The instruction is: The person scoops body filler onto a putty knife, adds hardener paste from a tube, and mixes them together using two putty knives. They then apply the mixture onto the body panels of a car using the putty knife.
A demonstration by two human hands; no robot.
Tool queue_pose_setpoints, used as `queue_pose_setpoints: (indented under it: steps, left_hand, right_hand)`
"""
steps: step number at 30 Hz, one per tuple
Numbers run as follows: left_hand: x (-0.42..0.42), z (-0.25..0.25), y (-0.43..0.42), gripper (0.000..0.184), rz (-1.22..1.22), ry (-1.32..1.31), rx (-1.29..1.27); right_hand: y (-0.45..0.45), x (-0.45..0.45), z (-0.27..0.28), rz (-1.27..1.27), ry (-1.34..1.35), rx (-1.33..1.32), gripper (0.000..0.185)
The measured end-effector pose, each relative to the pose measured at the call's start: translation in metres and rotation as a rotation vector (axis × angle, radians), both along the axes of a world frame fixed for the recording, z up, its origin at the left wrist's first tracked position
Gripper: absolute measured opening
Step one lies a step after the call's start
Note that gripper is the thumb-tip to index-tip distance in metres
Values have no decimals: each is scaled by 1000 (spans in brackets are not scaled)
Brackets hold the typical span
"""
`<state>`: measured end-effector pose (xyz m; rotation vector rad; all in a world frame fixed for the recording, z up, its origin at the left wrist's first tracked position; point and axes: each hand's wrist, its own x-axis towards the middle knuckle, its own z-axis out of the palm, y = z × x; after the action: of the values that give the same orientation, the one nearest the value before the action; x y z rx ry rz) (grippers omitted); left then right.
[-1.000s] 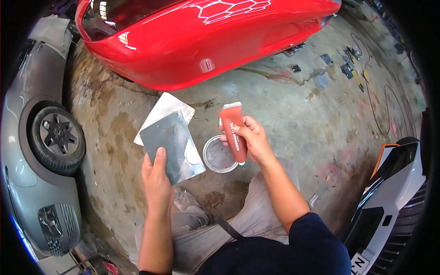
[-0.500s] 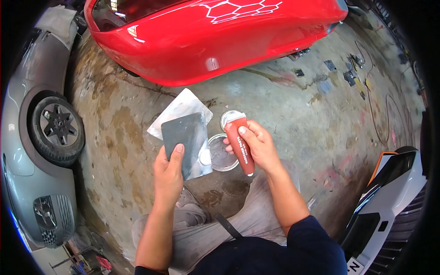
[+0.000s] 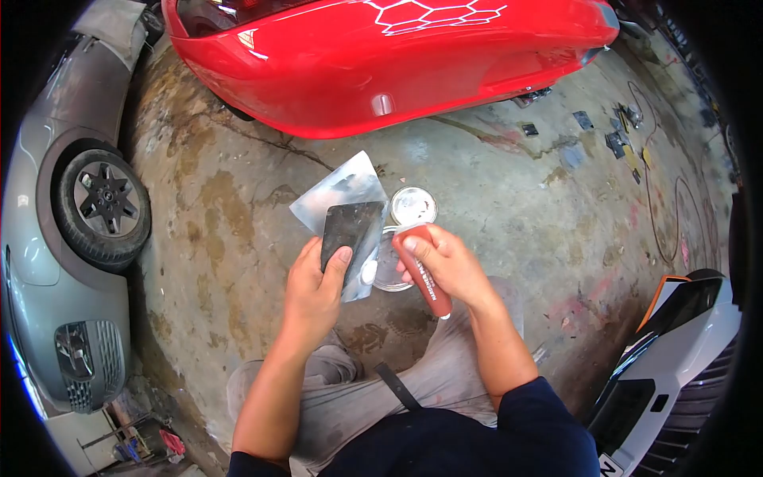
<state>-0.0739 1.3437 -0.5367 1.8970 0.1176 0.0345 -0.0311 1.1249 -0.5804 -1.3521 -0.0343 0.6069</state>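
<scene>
My left hand (image 3: 315, 280) is closed on a dark flat spreader (image 3: 348, 226) and a pale, smeared mixing sheet (image 3: 334, 189) behind it. A dab of white paste (image 3: 369, 273) lies near the sheet's right edge. Wrapped in the fingers of my right hand (image 3: 449, 262) is a red-brown tube of hardener paste (image 3: 429, 291), its small white tip pointing down towards me. Below and partly behind both hands stands an open round tin (image 3: 386, 280) of grey stuff. Just beyond it lies a round lid (image 3: 413, 206) with dark marks.
A red car body (image 3: 334, 83) spans the far side. To the left stands a grey car (image 3: 33, 230) with its wheel (image 3: 103, 199) facing me. White bodywork (image 3: 675, 350) leans in at the right. Dark scraps (image 3: 616, 145) and a hose (image 3: 680, 207) lie on the concrete floor.
The spreader and sheet have turned, now showing narrower, and moved right, closer to the tube. The tube has tilted and moved slightly down, uncovering the lid. The whole view has shifted a little.
</scene>
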Motion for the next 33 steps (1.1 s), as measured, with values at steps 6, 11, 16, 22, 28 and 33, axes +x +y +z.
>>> queue_pose_setpoints:
  steps: [6, 11, 16, 22, 28, 33]
  left_hand:
    - [2, 4, 1, 25, -63, -11, 91]
    - [2, 6, -1, 24, -87, -20, 130]
    - [3, 5, 1, 24, -113, -20, 143]
    - [3, 6, 2, 24, -119, 27, 126]
    - [3, 6, 2, 24, -123, 16, 113]
    - [2, 5, 2, 24, -134, 18, 123]
  right_hand:
    - [4, -3, -1, 119, -72, -87, 27]
    - [6, -3, 1, 86, -75, -84, 26]
    - [8, -2, 3, 73, -136, -163, 25]
    - [11, -2, 2, 39, -201, -201, 24]
    - [10, -1, 8, 50, -195, -231, 23]
    - [9, -2, 4, 50, -217, -255, 22]
